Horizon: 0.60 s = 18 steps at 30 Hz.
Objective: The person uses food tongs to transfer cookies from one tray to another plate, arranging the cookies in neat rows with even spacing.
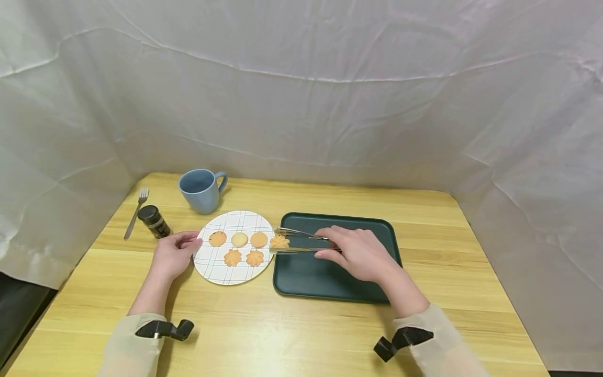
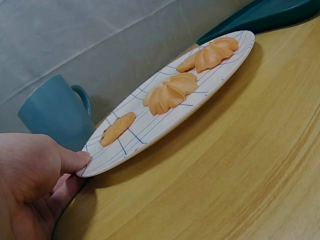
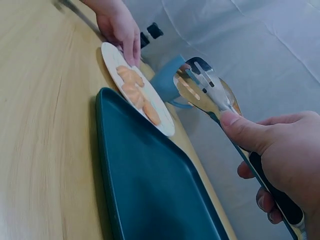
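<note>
Tongs (image 1: 299, 242), metal, dark-handled: long axis runs left–right across the head view, tips pointing toward the person's left, handle end under the right hand (image 1: 359, 253). They lie over the left part of the green tray (image 1: 330, 277), tips reaching the plate's right rim. The two blades stand slightly apart; a flower-shaped biscuit (image 1: 279, 241) sits at the tips, and whether the blades press on it cannot be told from the head view. In the right wrist view the blades block that biscuit entirely.

Right hand: fingers and thumb curled round the tongs' handle, grasping it.

Plate (image 1: 214, 264), white with a blue grid, just left of the tray. Five more biscuits lie on it: three round in the far row, two flower-shaped (image 1: 255, 257) nearer.

Left hand (image 1: 173, 255): thumb on the plate's left rim, fingers under the edge, pinching it; the fingers' undersides are hidden.

Blue mug (image 1: 201, 190), behind the plate, handle to the right. Dark jar (image 1: 154, 221), left of the plate, tilted. Fork (image 1: 135, 213), far left, tines pointing away.

Wooden table (image 1: 301, 330). Both forearms cut off at the lower frame edge.
</note>
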### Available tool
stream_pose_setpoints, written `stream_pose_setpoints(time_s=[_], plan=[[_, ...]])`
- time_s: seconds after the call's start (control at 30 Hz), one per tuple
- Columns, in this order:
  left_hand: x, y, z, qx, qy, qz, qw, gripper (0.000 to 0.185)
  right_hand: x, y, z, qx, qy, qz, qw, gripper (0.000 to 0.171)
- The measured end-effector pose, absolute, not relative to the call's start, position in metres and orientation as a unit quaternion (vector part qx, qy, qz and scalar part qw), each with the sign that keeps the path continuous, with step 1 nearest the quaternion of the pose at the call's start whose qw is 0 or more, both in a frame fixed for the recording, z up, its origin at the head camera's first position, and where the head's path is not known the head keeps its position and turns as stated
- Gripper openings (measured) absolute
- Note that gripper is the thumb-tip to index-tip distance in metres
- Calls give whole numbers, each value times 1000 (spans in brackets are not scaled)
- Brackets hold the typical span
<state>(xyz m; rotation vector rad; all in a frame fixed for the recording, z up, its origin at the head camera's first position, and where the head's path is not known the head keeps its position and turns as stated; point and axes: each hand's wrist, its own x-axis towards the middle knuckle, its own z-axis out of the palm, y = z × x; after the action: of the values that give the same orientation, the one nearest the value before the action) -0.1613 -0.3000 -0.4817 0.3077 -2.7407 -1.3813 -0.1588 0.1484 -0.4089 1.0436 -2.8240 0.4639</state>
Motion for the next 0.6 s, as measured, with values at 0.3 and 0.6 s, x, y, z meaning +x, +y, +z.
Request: stream_pose_setpoints(time_s=[0.3, 0.6], plan=[[-160, -299, -480, 105, -887, -450, 23, 40, -165, 121, -416, 374, -913, 158, 43, 48], [-160, -298, -479, 108, -886, -451, 18, 41, -169, 97, -422, 390, -906, 160, 37, 49]])
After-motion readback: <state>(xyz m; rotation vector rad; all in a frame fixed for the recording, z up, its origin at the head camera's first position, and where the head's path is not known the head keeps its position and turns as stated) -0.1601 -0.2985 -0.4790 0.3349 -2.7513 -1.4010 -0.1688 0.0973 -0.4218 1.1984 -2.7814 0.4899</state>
